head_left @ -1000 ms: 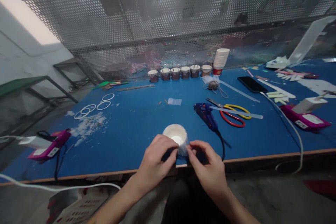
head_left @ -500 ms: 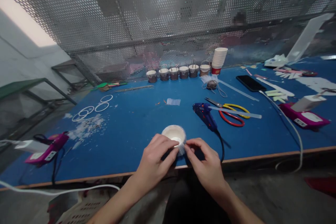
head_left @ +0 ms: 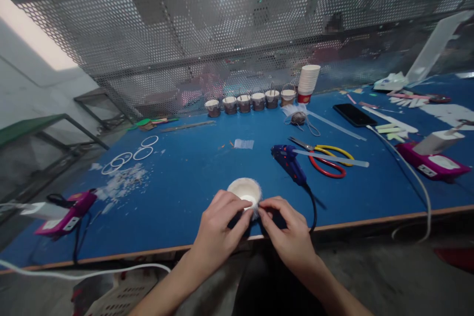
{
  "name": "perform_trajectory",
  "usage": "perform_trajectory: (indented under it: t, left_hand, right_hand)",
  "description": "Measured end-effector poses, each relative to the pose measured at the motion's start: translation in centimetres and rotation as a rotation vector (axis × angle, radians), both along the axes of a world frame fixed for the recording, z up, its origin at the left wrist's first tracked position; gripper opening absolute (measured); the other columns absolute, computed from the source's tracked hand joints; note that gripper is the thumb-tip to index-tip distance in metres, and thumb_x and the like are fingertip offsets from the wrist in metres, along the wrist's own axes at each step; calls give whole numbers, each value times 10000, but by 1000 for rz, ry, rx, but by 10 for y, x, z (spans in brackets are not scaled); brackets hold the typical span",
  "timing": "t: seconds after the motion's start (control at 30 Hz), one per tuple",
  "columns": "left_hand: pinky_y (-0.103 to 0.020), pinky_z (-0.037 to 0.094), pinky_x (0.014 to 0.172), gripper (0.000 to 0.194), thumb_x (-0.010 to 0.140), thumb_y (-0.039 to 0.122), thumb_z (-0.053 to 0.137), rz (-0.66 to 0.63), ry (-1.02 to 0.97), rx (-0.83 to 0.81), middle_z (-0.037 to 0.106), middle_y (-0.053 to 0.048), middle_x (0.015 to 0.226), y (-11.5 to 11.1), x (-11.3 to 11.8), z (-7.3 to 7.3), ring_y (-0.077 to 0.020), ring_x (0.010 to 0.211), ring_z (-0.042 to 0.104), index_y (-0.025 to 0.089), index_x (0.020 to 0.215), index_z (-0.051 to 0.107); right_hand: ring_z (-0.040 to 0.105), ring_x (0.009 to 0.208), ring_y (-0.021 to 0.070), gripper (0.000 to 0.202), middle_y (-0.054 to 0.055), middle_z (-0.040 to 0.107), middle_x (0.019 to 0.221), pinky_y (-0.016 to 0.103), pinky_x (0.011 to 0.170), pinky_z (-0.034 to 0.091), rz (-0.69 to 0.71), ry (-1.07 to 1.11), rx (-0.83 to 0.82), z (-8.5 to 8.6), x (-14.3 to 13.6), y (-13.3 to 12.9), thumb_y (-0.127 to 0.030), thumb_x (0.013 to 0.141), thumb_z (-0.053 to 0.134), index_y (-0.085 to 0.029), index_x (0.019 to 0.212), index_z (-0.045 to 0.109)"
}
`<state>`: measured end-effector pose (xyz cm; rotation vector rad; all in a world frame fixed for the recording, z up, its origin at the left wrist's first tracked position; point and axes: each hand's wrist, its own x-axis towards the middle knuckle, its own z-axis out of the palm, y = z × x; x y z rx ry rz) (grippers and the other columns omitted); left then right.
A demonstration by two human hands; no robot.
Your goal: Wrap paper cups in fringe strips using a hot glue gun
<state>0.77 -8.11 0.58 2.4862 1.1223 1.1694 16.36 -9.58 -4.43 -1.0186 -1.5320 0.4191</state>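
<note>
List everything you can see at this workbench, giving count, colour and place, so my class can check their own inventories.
Table: one, blue, under the objects
Cup: one, white, between the hands
Small cups: six, brown-grey with pale rims, back row
Stacked cups: several, white with red at bottom, right of row
Glue gun: one, blue, right of centre
Cutters: one, red and yellow handles, beside glue gun
Phone: one, black, right
String ball: one, grey-brown, before the stack
Rings: four, white, left
Scraps: many, white, near rings
Power strips: two, magenta, left and right
Screen: one, grey, behind table
Smaller bits: uncounted, mixed, mainly right
Left hand: one, bare, at cup's near rim
Right hand: one, bare, at cup's right edge
</note>
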Motion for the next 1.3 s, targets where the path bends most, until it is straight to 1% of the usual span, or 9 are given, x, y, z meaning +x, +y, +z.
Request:
perform_trajectory:
  t: [0.27,0.43,0.53,0.73,0.93,1.07,1.13,1.23,1.3]
  left_hand:
    - [-279,459,627,78,829,186,598,40,-22,-106,622,-24,708,-1,2,0,-163,718,568,191,836,676]
    - [-274,453,623,95,838,171,575,43,-3,-86,608,-20,689,-1,2,0,-161,711,560,191,811,664]
    - [-275,449,627,89,836,159,575,43,-2,-64,598,-18,692,-1,3,-1,-160,712,547,189,823,657]
    - [-268,444,623,72,828,147,582,35,-6,-53,589,-20,706,-2,4,-2,-156,710,539,182,833,645]
    - [-278,455,623,87,819,142,585,46,-2,-20,600,-27,712,-3,3,-5,-164,711,547,187,850,652]
    - [-267,451,614,66,811,132,589,37,14,-17,585,-23,704,-2,3,-6,-158,710,540,179,796,634]
    - [-265,454,621,66,812,127,585,26,12,-18,587,-24,711,-1,2,-5,-157,721,540,177,795,625]
    - [-268,458,640,67,813,119,582,16,11,-8,603,-28,734,0,1,-4,-158,738,544,174,834,612]
    - [-270,457,643,95,809,112,579,15,19,-9,602,-22,734,1,-1,-3,-156,734,544,175,877,600]
  right_hand:
    - [571,614,145,86,10,615,695,262,584,478,13,13,-14,-1,1,1,-145,871,538,-196,859,607]
    - [588,615,146,105,12,635,706,268,595,488,2,27,-18,5,7,1,-139,860,538,-200,832,618]
    - [609,689,161,131,32,647,768,291,643,497,5,19,-2,11,13,1,-128,875,525,-202,874,634]
    - [548,737,192,181,67,578,787,337,639,468,47,-211,131,18,14,4,-123,876,539,-156,990,675]
    - [498,716,193,166,67,574,781,336,636,403,64,-386,108,21,16,7,-139,909,502,-159,913,666]
    - [488,716,190,200,64,575,793,339,638,380,107,-470,103,24,19,6,-145,930,454,-162,880,646]
    - [503,738,191,183,61,580,812,341,656,396,136,-453,98,24,20,6,-151,930,459,-169,923,641]
    - [550,818,200,207,72,605,900,349,711,448,183,-340,84,23,26,4,-159,917,494,-175,1096,596]
    - [576,845,199,246,73,619,928,342,732,474,165,-266,65,22,36,2,-153,906,509,-182,1141,575]
